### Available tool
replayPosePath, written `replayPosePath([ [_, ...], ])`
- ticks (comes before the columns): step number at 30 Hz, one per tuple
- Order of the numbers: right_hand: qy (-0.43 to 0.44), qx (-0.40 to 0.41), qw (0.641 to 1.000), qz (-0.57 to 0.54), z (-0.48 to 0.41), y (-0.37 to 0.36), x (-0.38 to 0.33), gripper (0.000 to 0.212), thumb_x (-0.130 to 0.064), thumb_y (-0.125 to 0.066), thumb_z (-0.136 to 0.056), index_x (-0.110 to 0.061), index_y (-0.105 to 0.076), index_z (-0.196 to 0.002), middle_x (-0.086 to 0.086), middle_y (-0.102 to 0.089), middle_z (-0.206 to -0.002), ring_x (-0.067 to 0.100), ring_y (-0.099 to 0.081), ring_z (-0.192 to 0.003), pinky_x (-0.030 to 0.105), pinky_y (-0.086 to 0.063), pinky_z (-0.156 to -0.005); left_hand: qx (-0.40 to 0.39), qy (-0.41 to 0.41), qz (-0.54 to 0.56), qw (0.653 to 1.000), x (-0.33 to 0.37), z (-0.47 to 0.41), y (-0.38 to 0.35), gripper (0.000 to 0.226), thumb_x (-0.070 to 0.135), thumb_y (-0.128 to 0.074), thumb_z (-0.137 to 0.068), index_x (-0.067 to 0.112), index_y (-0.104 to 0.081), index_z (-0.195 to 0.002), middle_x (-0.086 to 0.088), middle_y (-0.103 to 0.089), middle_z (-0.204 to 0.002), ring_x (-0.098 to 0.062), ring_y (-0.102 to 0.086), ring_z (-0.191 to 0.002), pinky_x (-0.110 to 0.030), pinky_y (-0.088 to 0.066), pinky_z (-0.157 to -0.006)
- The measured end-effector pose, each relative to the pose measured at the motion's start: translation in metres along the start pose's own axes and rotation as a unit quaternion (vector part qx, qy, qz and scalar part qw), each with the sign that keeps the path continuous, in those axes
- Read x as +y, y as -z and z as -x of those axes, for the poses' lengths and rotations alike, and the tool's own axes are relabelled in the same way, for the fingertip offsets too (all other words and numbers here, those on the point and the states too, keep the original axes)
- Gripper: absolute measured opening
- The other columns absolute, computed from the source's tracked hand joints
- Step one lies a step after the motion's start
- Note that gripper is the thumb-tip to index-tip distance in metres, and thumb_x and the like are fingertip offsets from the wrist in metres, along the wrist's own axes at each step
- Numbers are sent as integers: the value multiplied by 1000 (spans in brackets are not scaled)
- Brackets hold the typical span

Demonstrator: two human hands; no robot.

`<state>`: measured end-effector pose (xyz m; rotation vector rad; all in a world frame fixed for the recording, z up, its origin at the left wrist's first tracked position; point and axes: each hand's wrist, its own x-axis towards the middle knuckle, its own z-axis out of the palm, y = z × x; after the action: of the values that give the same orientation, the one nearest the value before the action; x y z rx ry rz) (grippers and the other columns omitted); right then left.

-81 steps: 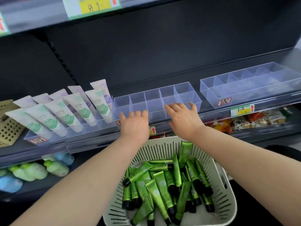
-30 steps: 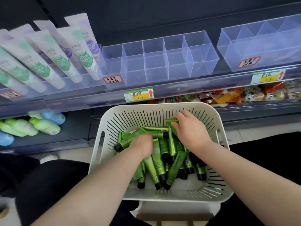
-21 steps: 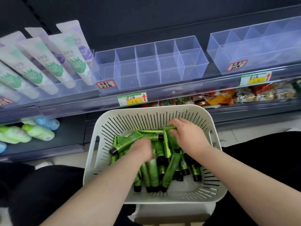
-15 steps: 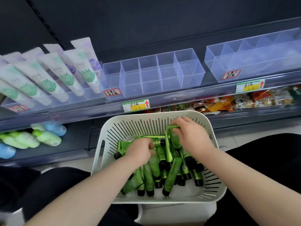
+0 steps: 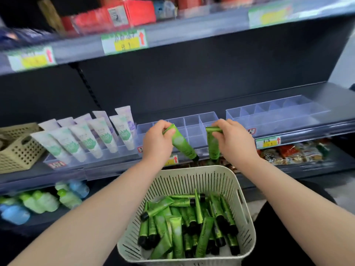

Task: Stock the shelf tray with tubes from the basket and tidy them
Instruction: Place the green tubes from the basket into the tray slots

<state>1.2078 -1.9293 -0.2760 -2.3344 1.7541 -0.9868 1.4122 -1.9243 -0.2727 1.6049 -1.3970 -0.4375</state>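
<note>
Tube (image 5: 181,144) pinched in L hand (image 5: 156,143), another in R hand (image 5: 235,140); if lowered tilted, caps may be snagged on tray (image 5: 192,121) dividers.

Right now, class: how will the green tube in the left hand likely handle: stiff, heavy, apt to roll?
Probably light: the left hand holds the green tube by its crimped end alone. Likely fairly stiff, since it juts out straight without sagging. Its round body might roll if laid flat; dividers in the tray should stop that.
</note>
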Motion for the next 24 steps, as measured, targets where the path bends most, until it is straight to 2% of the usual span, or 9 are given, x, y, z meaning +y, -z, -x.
replayPosePath([
  [5, -13, 39, 999, -12, -34, 23, 2, 17, -25, -47, -97, -24, -56, -112, -2, -57, -101, 22, -52, -96, 36, -46, -66, 65, -22, 26, 997, 40, -29, -10, 16, 16, -55, -90, 29, -60, -83, 6, -66, -84, -26, -67, -79, -45, -54, -77],
  [11, -43, 89, 994, -42, -72, 26, 19, 17, -21, -48, -95, -26, -57, -108, -2, -58, -101, 22, -52, -94, 36, -46, -67, 84, -31, 46, 995, 65, -64, -39, 18, 10, -52, -91, 25, -62, -87, 9, -61, -80, -26, -64, -80, -42, -54, -74],
  [13, -51, 99, 992, -51, -84, 25, 24, 17, -19, -47, -96, -25, -56, -109, -2, -58, -102, 21, -51, -93, 37, -47, -67, 76, -46, 37, 995, 70, -79, -50, 18, 10, -51, -92, 24, -62, -88, 7, -60, -81, -24, -61, -79, -34, -50, -68],
  [16, -45, 81, 994, -55, -101, 18, 33, 18, -18, -47, -96, -24, -56, -110, -1, -57, -101, 21, -50, -95, 37, -46, -68, 43, -70, -17, 997, 76, -103, -69, 17, 10, -50, -95, 20, -64, -95, 5, -60, -87, -12, -53, -75, -18, -36, -57],
  [18, -39, 63, 995, -59, -110, 12, 40, 18, -19, -47, -96, -23, -56, -110, -1, -57, -100, 21, -51, -95, 36, -44, -68, 13, -74, -55, 996, 74, -119, -82, 20, 10, -49, -96, 21, -65, -97, 5, -61, -89, -9, -50, -72, -12, -35, -53],
  [22, -44, 50, 995, -78, -123, 5, 51, 18, -21, -47, -96, -23, -56, -111, -1, -58, -99, 19, -52, -92, 38, -48, -71, -51, -104, -133, 984, 64, -147, -108, 27, 6, -49, -92, 27, -66, -98, 4, -64, -93, -17, -57, -83, -28, -47, -67],
  [24, -42, 48, 995, -79, -128, 3, 57, 17, -21, -48, -96, -23, -56, -111, -1, -58, -98, 19, -52, -92, 38, -48, -71, -77, -108, -151, 980, 59, -156, -116, 24, 10, -50, -93, 28, -66, -94, 3, -64, -90, -19, -58, -82, -33, -51, -68],
])
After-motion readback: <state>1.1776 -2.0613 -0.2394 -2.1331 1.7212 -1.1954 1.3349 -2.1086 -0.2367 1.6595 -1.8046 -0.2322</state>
